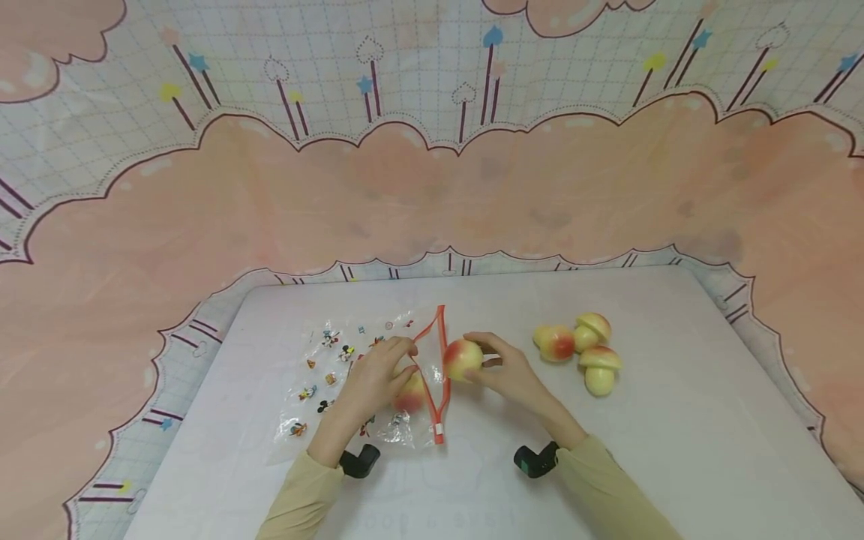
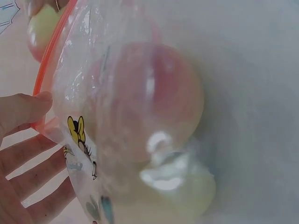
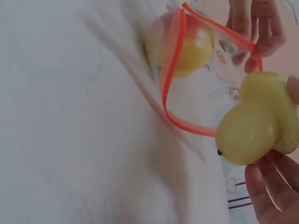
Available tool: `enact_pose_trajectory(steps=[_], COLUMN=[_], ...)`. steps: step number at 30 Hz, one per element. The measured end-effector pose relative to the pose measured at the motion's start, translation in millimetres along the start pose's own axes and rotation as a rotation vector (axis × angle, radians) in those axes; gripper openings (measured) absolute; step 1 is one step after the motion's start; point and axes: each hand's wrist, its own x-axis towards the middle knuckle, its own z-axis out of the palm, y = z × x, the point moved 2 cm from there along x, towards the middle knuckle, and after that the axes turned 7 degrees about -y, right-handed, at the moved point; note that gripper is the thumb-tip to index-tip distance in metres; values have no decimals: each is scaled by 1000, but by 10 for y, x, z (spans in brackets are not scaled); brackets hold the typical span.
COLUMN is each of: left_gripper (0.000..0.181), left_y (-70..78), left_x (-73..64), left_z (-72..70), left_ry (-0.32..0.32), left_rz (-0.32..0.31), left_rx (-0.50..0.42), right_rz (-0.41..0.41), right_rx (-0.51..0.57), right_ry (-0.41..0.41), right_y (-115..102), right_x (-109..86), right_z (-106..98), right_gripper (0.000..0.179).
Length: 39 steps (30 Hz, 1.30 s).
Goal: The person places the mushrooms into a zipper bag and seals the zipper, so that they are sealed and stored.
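Note:
A clear zip bag [image 1: 317,394] printed with small cartoon figures lies on the table, its orange-red zip edge [image 1: 442,345] spread into a gap facing right. My left hand [image 1: 371,375] pinches the bag's mouth between thumb and fingers, as the left wrist view shows. Inside the bag, just behind the opening, is a yellow toy mushroom with a red-tinged cap [image 2: 154,93]. Just at the zip edge, my right hand [image 1: 513,371] grips a second toy mushroom [image 1: 463,360] by its cap; its rounded yellow stem [image 3: 247,133] points toward the bag mouth in the right wrist view.
Three more toy mushrooms [image 1: 556,343] sit grouped on the white table [image 1: 688,450], right of my right hand. A patterned cloth backdrop [image 1: 432,195] rises behind the table. Black camera mounts [image 1: 361,461] stick out at both wrists.

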Motion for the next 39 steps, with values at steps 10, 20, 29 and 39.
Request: enact_pose_trajectory(steps=[10, 20, 29, 39], left_gripper=[18, 20, 20, 21], left_y=[-11, -15, -12, -7], left_x=[6, 5, 11, 7], left_z=[1, -1, -28, -30], left_ry=[-17, -11, -11, -13], left_rz=[-12, -3, 26, 21], left_rx=[13, 14, 34, 6], right_rz=[73, 139, 173, 237], right_rx=[118, 180, 200, 82], right_ry=[23, 83, 138, 159], right_y=[60, 98, 84, 88], right_x=[213, 331, 386, 397], right_z=[182, 360, 460, 564], right_gripper=[53, 52, 52, 49])
